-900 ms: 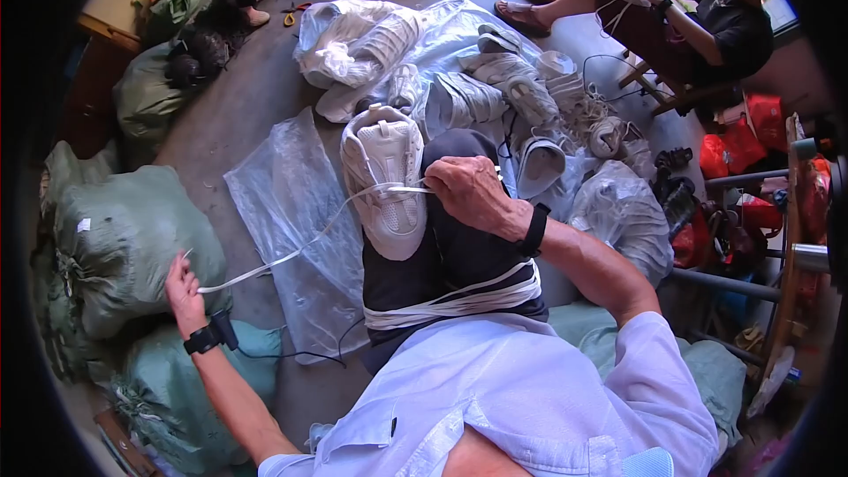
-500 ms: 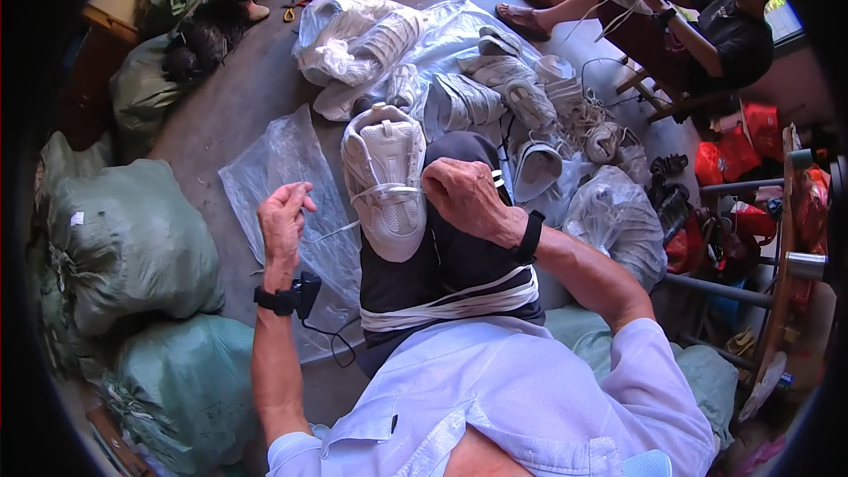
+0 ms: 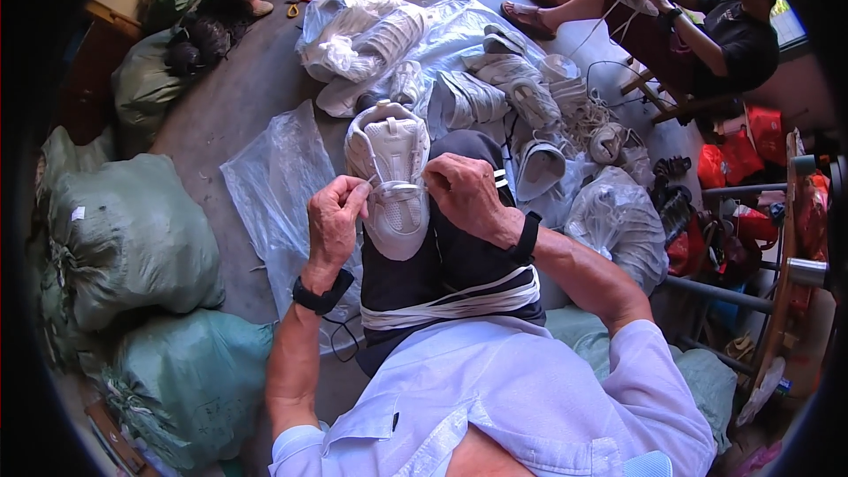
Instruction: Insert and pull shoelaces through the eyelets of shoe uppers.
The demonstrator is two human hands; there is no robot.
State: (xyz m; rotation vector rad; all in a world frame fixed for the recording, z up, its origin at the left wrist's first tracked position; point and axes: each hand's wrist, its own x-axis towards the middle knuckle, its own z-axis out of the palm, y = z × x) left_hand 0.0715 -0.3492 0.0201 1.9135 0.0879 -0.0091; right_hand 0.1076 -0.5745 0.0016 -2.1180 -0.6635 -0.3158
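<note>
On knee: light, soft white lace-up sneaker (image 3: pixel 389 178); left hand (image 3: pixel 336 219) pinches thin lace, right hand (image 3: pixel 464 193) clamps shoe side.

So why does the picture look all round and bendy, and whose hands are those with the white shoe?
The camera sits on a person's head and looks down, and its wide lens bends everything near the rim. Both hands belong to that person. A white shoe rests on their knee. The left hand pinches its lace at one side, and the right hand grips the other side. On the floor beyond lie more white shoes on clear plastic sheets. Green sacks sit on the left. Another person sits at the far right.
</note>
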